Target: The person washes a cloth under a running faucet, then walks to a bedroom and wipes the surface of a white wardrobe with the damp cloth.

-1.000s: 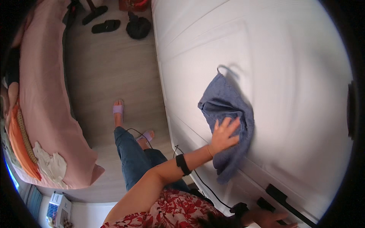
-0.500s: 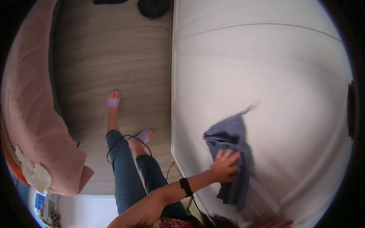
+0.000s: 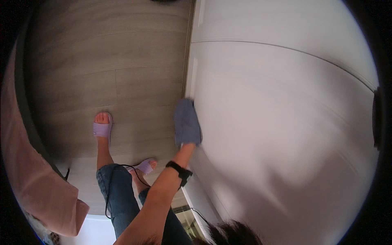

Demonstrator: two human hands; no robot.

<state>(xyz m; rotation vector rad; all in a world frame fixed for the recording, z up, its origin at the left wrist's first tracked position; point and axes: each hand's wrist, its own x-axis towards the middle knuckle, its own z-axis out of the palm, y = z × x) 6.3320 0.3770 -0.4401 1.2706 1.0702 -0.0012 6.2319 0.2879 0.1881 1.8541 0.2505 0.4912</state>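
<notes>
A blue-grey cloth (image 3: 186, 122) lies pressed flat against the left edge of a big white cabinet door (image 3: 277, 122). My left hand (image 3: 187, 148) is on the cloth from below, fingers hidden under the fabric, and only the heel of the hand and the wrist show. A black watch (image 3: 178, 169) sits on that wrist, and the bare forearm runs down to the lower edge. My right hand is out of the picture.
Wood-look floor (image 3: 122, 73) fills the left half. My feet in purple slippers (image 3: 102, 128) stand on it, with a thin black cable (image 3: 122, 167) by my jeans. A pink bed cover (image 3: 24, 175) runs along the left rim. A dark handle (image 3: 377, 118) shows at the right rim.
My left hand has slid the cloth leftward across the white door to its left edge. The cloth now covers the fingers, and the view has swung further toward the floor.
</notes>
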